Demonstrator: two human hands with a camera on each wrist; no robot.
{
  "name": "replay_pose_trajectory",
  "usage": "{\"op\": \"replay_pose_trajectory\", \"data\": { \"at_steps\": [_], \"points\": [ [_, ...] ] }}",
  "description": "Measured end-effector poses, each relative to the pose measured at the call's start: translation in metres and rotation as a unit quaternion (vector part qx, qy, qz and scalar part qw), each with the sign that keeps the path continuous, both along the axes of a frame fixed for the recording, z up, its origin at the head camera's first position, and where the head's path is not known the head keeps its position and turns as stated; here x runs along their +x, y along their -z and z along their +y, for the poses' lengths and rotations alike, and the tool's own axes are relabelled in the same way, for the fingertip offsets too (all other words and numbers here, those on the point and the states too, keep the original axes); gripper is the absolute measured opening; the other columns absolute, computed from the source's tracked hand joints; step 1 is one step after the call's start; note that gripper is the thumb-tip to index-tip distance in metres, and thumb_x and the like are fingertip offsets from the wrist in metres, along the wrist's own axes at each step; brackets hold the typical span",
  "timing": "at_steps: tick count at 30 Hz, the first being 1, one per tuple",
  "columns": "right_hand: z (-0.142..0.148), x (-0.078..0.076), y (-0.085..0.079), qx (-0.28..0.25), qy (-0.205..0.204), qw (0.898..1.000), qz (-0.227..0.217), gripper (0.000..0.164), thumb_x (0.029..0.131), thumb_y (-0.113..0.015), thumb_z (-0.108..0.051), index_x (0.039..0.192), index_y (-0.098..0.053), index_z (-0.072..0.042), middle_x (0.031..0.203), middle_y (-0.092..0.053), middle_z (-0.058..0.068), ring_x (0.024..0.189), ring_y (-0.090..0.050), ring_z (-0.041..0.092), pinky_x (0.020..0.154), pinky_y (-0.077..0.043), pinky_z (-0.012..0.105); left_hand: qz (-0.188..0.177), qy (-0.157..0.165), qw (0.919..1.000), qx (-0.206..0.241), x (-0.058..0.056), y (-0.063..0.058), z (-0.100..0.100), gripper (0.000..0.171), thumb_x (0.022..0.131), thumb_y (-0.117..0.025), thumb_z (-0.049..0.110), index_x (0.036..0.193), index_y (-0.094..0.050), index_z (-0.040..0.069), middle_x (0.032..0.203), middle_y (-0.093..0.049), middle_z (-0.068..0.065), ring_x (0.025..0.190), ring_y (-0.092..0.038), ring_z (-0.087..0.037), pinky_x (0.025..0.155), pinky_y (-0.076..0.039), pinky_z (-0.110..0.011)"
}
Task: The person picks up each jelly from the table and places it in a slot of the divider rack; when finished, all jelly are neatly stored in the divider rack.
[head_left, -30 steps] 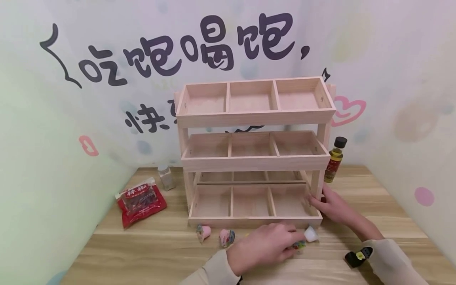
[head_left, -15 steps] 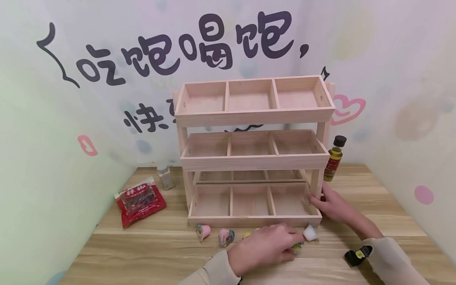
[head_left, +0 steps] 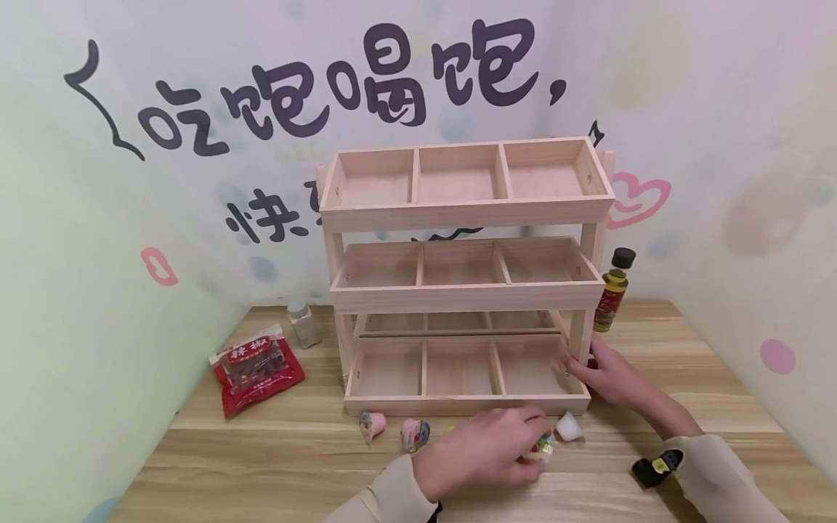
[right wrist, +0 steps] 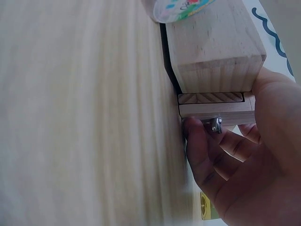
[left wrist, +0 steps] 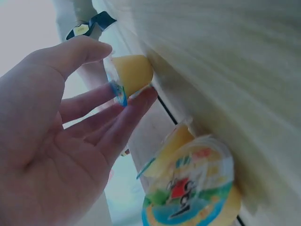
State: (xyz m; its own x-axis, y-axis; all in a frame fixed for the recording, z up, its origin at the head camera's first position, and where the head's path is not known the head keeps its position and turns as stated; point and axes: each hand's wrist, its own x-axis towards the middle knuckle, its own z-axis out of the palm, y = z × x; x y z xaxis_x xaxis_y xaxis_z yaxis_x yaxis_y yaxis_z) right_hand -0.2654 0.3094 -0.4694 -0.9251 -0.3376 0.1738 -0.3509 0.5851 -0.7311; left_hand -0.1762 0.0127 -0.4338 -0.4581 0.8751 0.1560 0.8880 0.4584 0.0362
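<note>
My left hand (head_left: 480, 447) is low over the table in front of a three-tier wooden rack (head_left: 467, 299). Its thumb and fingertips pinch a small jelly cup (left wrist: 134, 73) with yellow filling and a printed lid. Two more yellow jelly cups (left wrist: 188, 181) lie close by in the left wrist view; in the head view the left hand mostly hides them. My right hand (head_left: 611, 374) grips the rack's right upright near its base, the fingers beside a metal bolt (right wrist: 216, 125). A white jelly cup (head_left: 569, 427) lies just right of the left hand.
Two pink jelly cups (head_left: 415, 434) lie before the rack's bottom tray. Left of the rack are a red bag of dried chilies (head_left: 258, 370) and a small clear jar (head_left: 304, 325). An oil bottle (head_left: 612, 290) stands behind the right hand. Walls close in the table.
The jelly cup at my left fingertips has turned and shifted slightly left, so more of its lid shows. The right hand has stayed on the rack.
</note>
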Motion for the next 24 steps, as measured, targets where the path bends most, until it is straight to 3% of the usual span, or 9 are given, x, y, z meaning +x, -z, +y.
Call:
{"op": "replay_pose_trajectory", "data": {
  "at_steps": [8,15,20,24],
  "points": [
    [-0.0015,0.0009,-0.0029,-0.003,-0.005,1.0,0.001,0.078,0.112,-0.062,-0.023,0.169,-0.015,0.001,0.166,-0.033,0.038,0.145,-0.046,0.057,0.105,-0.052,0.071,-0.006,-0.003,0.9996,-0.029,-0.0048,-0.0085,-0.0061,0.035,0.104,-0.073,0.044,0.131,-0.072,0.023,0.129,-0.069,0.01,0.112,-0.066,0.002,0.094,-0.052,-0.012],
    [-0.0001,0.0021,-0.003,0.001,-0.002,1.0,-0.002,0.08,0.111,-0.063,-0.023,0.169,-0.014,0.002,0.166,-0.032,0.038,0.144,-0.047,0.057,0.104,-0.053,0.07,0.001,0.017,0.9997,-0.017,-0.0063,-0.0059,-0.0052,0.051,0.1,-0.077,0.049,0.142,-0.068,0.022,0.118,-0.067,0.011,0.095,-0.06,0.006,0.084,-0.049,-0.008],
    [-0.0008,0.0027,-0.0023,0.008,0.003,1.0,0.001,0.079,0.111,-0.063,-0.025,0.169,-0.016,0.002,0.166,-0.035,0.037,0.143,-0.05,0.055,0.103,-0.055,0.067,-0.023,0.005,0.9995,-0.022,-0.0054,-0.0035,-0.0026,0.036,0.102,-0.076,0.043,0.133,-0.07,0.024,0.108,-0.064,0.014,0.088,-0.055,0.007,0.077,-0.046,-0.009],
    [-0.0014,0.0031,-0.0023,0.009,0.003,1.0,0.003,0.078,0.111,-0.063,-0.024,0.168,-0.017,0.002,0.165,-0.036,0.037,0.142,-0.05,0.055,0.103,-0.055,0.067,-0.038,0.019,0.999,-0.011,-0.0076,-0.0053,-0.0033,0.032,0.103,-0.076,0.037,0.131,-0.071,0.022,0.107,-0.065,0.013,0.085,-0.053,0.007,0.075,-0.043,-0.007]
  ]
}}
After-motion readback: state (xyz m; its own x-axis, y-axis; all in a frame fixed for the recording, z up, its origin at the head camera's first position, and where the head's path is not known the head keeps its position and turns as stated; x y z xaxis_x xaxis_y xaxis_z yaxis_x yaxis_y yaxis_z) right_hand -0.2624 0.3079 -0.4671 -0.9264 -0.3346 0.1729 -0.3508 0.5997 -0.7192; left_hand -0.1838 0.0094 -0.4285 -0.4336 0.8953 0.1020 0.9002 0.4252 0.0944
